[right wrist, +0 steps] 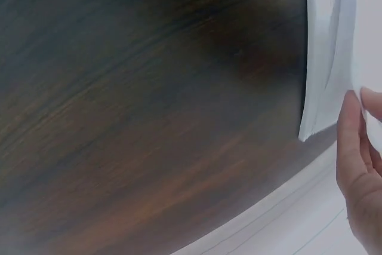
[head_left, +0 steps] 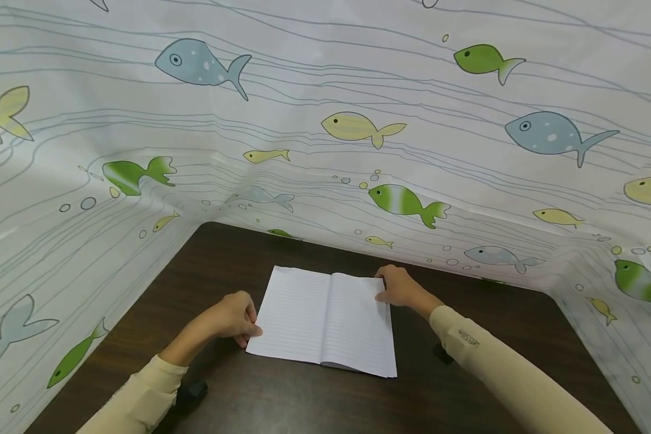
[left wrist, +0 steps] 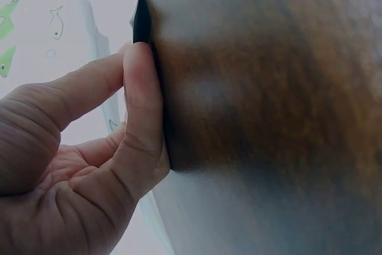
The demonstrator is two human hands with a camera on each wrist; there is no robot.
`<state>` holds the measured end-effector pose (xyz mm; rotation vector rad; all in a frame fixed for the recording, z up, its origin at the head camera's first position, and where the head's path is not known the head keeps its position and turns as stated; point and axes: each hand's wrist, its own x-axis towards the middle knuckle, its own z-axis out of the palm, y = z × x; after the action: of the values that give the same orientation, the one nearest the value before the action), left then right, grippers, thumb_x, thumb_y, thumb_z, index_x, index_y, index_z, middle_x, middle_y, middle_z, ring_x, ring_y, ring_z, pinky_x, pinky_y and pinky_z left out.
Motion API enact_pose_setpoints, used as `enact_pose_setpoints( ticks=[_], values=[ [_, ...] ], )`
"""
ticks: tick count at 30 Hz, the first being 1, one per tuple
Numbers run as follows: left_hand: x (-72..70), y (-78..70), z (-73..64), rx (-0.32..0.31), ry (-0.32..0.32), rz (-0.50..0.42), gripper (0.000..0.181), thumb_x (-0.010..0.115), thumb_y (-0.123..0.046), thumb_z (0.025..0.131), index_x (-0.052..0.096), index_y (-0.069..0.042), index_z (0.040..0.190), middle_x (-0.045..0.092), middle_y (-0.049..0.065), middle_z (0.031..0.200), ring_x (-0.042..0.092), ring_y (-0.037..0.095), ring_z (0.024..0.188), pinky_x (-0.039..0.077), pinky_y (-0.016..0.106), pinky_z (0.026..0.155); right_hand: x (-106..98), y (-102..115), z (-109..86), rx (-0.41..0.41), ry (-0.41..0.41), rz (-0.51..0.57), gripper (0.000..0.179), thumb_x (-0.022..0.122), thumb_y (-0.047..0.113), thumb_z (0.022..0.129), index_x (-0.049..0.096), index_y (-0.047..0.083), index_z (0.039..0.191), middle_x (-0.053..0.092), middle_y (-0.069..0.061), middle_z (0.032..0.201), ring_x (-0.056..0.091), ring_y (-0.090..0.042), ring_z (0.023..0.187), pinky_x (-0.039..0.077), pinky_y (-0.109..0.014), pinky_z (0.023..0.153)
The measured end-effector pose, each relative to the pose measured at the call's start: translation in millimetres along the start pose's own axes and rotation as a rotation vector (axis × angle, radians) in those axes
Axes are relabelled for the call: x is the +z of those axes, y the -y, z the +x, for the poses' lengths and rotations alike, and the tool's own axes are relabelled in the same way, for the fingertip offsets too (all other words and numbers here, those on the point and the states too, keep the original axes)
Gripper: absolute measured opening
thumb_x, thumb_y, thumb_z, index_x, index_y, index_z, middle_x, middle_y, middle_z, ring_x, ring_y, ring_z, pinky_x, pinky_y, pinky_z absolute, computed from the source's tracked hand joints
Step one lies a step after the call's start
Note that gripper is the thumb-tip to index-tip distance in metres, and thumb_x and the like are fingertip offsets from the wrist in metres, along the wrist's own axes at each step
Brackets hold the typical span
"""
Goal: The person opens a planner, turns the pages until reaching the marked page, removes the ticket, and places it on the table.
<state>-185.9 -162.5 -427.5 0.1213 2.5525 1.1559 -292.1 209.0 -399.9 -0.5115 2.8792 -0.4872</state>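
The notebook (head_left: pixel 298 313) is lying open on the counter (head_left: pixel 222 256), the left grip (head_left: pixel 235 316) is pinching its left edge and the right grip (head_left: pixel 400 286) is pinching a page (right wrist: pixel 369 34) near the far right corner, so uneven pulling would be risking a crease or tear.

No words or numbers can be read clearly. A small dark print (head_left: pixel 469 338), which looks like a short line of lettering, stands on the person's cream right sleeve (head_left: pixel 500 369), at the right of the scene, near its wrist end. In the head view its characters are too small and blurred to make out.
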Motion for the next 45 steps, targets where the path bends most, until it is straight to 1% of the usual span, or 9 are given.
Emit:
enact_pose_setpoints(
  ticks=[2,5,11,15,20,27,34,41,45],
  values=[
    [-0.1,-0.1,-0.1,-0.009,0.000,-0.002,0.023,0.084,0.005,0.087,0.061,0.002,0.087,0.065,0.013,0.076,0.070,0.016,0.053,0.065,0.029,0.055,-4,-2,-1.9,0.002,0.007,0.017,0.048,0.085,0.004,0.088,0.066,-0.013,0.129,0.072,-0.020,0.110,0.071,-0.022,0.082,0.064,-0.037,0.076],
    [-0.8,-0.9,-0.6,-0.013,-0.002,0.006,0.024,0.084,0.005,0.087,0.060,0.002,0.088,0.064,0.013,0.076,0.070,0.016,0.053,0.065,0.029,0.055,-9,-7,-4.6,0.019,0.014,0.089,0.044,0.084,0.004,0.090,0.067,-0.014,0.126,0.074,-0.017,0.098,0.076,-0.022,0.074,0.066,-0.034,0.071],
    [-1.4,-1.9,-0.6,-0.011,0.001,-0.002,0.024,0.084,0.005,0.087,0.060,0.003,0.089,0.065,0.014,0.077,0.070,0.016,0.054,0.065,0.030,0.056,-14,-13,-10.6,0.031,0.005,0.251,0.024,0.082,-0.001,0.091,0.068,-0.012,0.107,0.074,-0.019,0.094,0.080,-0.026,0.074,0.070,-0.044,0.077],
    [-1.4,-2.4,-0.8,-0.006,0.004,0.001,0.023,0.083,0.005,0.088,0.061,0.002,0.088,0.065,0.013,0.077,0.070,0.016,0.054,0.065,0.030,0.056,-17,-13,-12.1,0.040,-0.004,0.297,0.017,0.080,-0.001,0.093,0.067,-0.008,0.101,0.073,-0.016,0.090,0.078,-0.023,0.072,0.070,-0.047,0.077],
    [-2.0,-2.5,-1.3,-0.007,0.004,0.002,0.023,0.083,0.004,0.088,0.060,0.002,0.088,0.065,0.013,0.076,0.070,0.016,0.054,0.065,0.030,0.056,-21,-10,-8.5,0.041,-0.014,0.331,0.016,0.079,0.002,0.095,0.068,-0.007,0.103,0.072,-0.014,0.088,0.077,-0.022,0.072,0.070,-0.045,0.077],
    [-1.4,-2.5,-0.1,-0.005,0.001,0.007,0.023,0.084,0.004,0.087,0.062,0.002,0.087,0.065,0.012,0.076,0.070,0.016,0.053,0.065,0.029,0.055,-28,-4,-5.3,0.017,-0.034,0.364,0.018,0.078,0.004,0.097,0.068,-0.008,0.106,0.071,-0.014,0.090,0.078,-0.023,0.074,0.069,-0.036,0.073],
    [-0.7,-3.5,0.7,-0.017,-0.002,0.008,0.023,0.085,0.005,0.087,0.062,0.002,0.087,0.064,0.013,0.077,0.069,0.016,0.053,0.064,0.029,0.055,-29,3,-1.8,0.005,-0.050,0.412,0.021,0.077,0.005,0.098,0.068,-0.009,0.111,0.072,-0.015,0.092,0.079,-0.028,0.079,0.069,-0.048,0.083],
    [-0.7,-3.2,1.8,-0.025,0.000,0.003,0.023,0.084,0.005,0.087,0.062,0.002,0.087,0.065,0.013,0.076,0.070,0.017,0.053,0.065,0.029,0.055,-28,9,2.1,-0.010,-0.069,0.459,0.021,0.074,0.004,0.100,0.068,-0.010,0.115,0.073,-0.019,0.097,0.077,-0.020,0.078,0.068,-0.051,0.088],
    [-1.4,-4.8,0.3,-0.028,0.005,0.008,0.022,0.084,0.005,0.087,0.062,0.002,0.087,0.065,0.013,0.076,0.070,0.017,0.054,0.065,0.029,0.056,-27,15,3.0,-0.020,-0.070,0.482,0.022,0.073,0.003,0.101,0.068,-0.011,0.116,0.075,-0.020,0.100,0.077,-0.019,0.079,0.068,-0.052,0.090]
  ],
)
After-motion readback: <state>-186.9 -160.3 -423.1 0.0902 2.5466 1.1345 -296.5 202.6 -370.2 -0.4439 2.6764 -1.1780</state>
